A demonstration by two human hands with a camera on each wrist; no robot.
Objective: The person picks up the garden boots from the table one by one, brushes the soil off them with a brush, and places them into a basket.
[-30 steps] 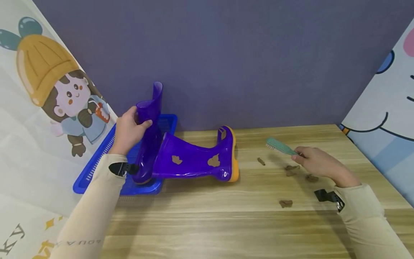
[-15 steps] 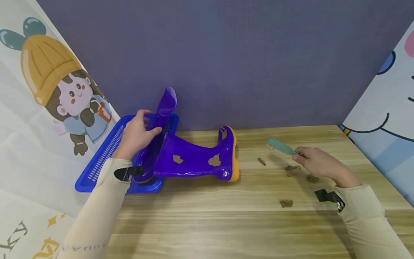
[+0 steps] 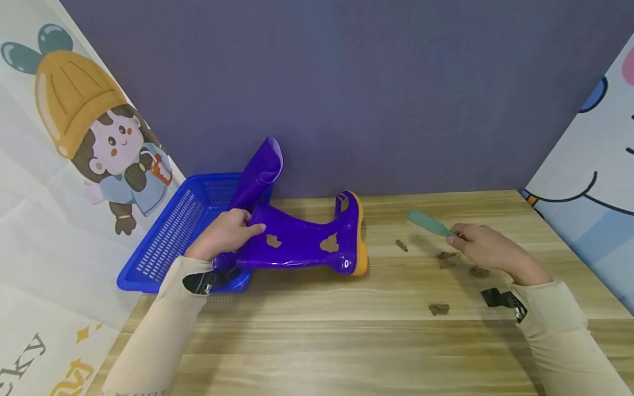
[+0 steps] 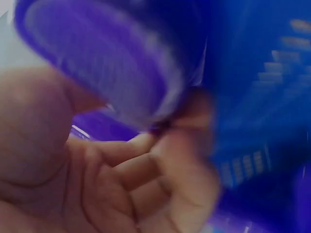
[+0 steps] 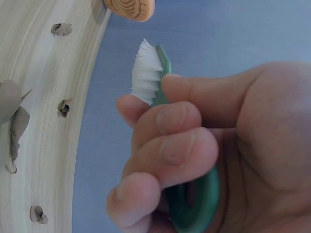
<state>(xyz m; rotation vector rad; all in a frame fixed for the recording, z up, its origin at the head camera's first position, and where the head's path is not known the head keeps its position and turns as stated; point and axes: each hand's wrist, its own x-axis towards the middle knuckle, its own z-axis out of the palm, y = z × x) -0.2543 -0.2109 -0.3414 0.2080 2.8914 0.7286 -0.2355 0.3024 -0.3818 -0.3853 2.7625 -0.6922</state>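
A purple rain boot point(image 3: 297, 239) with an orange sole lies on its side, brown patches on its shaft and foot. Its top end overlaps the blue basket point(image 3: 168, 231). My left hand point(image 3: 225, 234) grips its top end, thumb over the shaft; in the left wrist view the boot's opening point(image 4: 97, 58) is blurred between thumb and curled fingers. A second purple boot point(image 3: 260, 170) leans right in the basket, its lower part mostly hidden by my left hand and wrist. On the right, my right hand point(image 3: 487, 247) holds a green brush point(image 3: 428, 223) by its handle, white bristles point(image 5: 146, 73) exposed.
Several brown scraps point(image 3: 438, 309) lie scattered on the wooden table point(image 3: 317, 346) below and around the brush. A grey-blue wall point(image 3: 346, 93) stands behind the table. Printed cartoon sheets point(image 3: 119, 143) border the left and right sides.
My left hand has let go of the boot in the basket and moved down and right to the lying boot. The basket boot's shaft has tipped right. The right hand and brush are nearly still.
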